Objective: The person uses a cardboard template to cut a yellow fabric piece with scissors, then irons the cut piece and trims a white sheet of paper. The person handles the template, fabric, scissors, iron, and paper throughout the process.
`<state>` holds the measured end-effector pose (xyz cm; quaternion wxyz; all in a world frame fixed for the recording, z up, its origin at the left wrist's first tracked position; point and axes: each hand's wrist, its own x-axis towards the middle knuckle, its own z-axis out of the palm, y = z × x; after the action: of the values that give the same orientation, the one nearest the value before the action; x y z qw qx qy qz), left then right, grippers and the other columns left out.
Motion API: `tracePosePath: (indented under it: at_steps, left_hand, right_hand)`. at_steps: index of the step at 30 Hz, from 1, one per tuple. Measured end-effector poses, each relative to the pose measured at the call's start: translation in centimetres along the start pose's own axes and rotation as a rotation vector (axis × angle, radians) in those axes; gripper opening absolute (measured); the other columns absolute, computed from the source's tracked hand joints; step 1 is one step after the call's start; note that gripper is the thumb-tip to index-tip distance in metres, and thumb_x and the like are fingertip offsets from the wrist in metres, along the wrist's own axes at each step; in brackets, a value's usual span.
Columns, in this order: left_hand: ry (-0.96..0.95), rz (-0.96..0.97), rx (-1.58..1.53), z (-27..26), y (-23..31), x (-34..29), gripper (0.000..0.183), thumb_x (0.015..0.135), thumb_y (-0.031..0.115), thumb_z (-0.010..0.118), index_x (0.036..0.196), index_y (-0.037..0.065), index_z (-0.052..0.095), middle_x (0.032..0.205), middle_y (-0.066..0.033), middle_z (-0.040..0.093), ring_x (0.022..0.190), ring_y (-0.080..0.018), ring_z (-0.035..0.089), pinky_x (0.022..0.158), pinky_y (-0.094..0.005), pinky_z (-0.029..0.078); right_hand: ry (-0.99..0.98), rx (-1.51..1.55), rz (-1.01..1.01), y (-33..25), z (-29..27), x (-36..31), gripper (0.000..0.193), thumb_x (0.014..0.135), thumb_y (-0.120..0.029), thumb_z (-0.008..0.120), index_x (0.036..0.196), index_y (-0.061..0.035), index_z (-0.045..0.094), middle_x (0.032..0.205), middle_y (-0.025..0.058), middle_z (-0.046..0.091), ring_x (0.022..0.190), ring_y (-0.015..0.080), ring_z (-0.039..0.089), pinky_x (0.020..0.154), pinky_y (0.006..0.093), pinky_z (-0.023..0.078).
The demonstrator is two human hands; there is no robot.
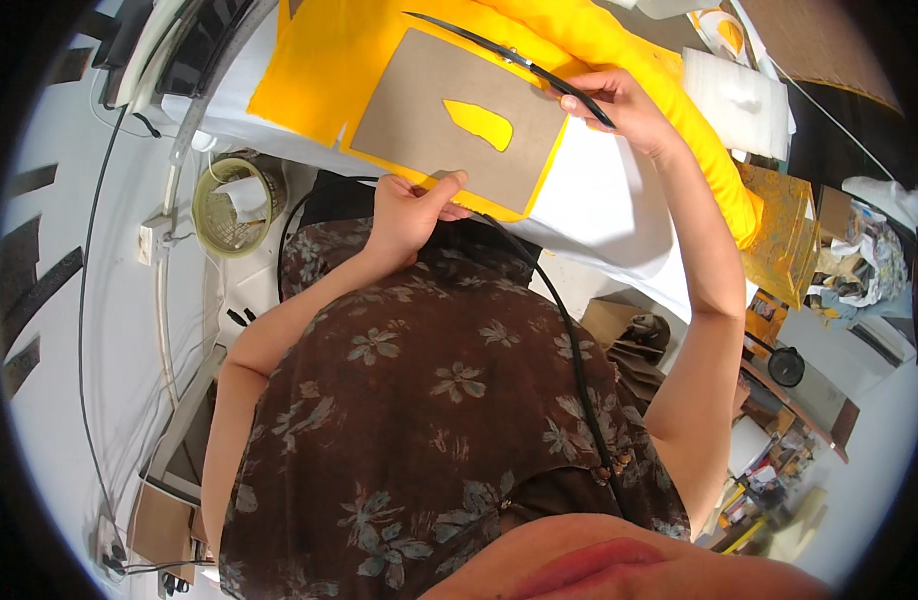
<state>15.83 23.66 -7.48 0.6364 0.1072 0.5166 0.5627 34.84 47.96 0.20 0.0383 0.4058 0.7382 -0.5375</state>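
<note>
Fingers (607, 80) of our right hand (629, 118) are curled round the handle end of the black scissors (546, 75), with the thumb laid along the near side and little gap between thumb and forefinger. We see the scissors nearly edge-on, so we cannot tell how far the blades stand apart. Their tips point to the upper left and the handles to the lower right; the long axis slants down between them, close to the far edge of a grey-brown board (399, 100).

That board lies on yellow cloth (304, 85) at the near side of the white worktop (599, 190), a narrow yellow margin showing around it. Its longer sides also run from upper left to lower right, and a cutout (481, 125) near its middle shows yellow, the pointed end toward the upper left.

Our left hand (404, 218) grips the board's near edge: the thumb rests flat on top, the other fingers folded under the edge and partly hidden. Beyond our right wrist, thick folds of the cloth run down the right side, beside white foam (744, 95). Below the worktop, at our left, stands a greenish bin (205, 225).
</note>
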Motion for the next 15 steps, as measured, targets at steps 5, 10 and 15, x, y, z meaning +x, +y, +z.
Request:
tracePosePath:
  at_steps: [5, 10, 15]
  left_hand:
    - [-0.093, -0.133, 0.046, 0.1, 0.9, -0.3, 0.027, 0.093, 0.021, 0.07, 0.098, -0.006, 0.07, 0.089, -0.014, 0.073, 0.072, -0.0184, 0.072, 0.07, -0.027, 0.059]
    - [-0.021, -0.015, 0.154, -4.1, 3.0, -1.8, 0.044, 0.101, 0.038, 0.058, 0.103, -0.005, 0.068, 0.093, -0.0148, 0.074, 0.074, -0.0213, 0.072, 0.07, -0.0288, 0.058]
    - [0.141, 0.134, 0.108, -9.5, 5.8, -0.2, 0.043, 0.098, 0.037, 0.063, 0.099, -0.005, 0.068, 0.085, -0.0132, 0.073, 0.066, -0.0169, 0.069, 0.066, -0.025, 0.055]
  right_hand:
    - [0.155, -0.018, -0.044, -0.1, -0.6, -3.2, 0.038, 0.083, -0.032, 0.083, 0.103, -0.0008, 0.074, 0.076, -0.0058, 0.059, 0.07, 0.0038, 0.051, 0.061, 0.0194, 0.038]
    - [0.301, 0.137, -0.085, -1.9, 4.4, -9.1, 0.032, 0.086, -0.023, 0.081, 0.106, 0.0001, 0.071, 0.081, -0.0064, 0.059, 0.072, 0.0018, 0.05, 0.061, 0.0184, 0.037]
    - [0.232, 0.555, -0.046, -3.9, 15.0, -13.0, 0.033, 0.091, -0.027, 0.076, 0.108, -0.002, 0.065, 0.077, -0.0048, 0.059, 0.063, 0.001, 0.048, 0.055, 0.0165, 0.035]
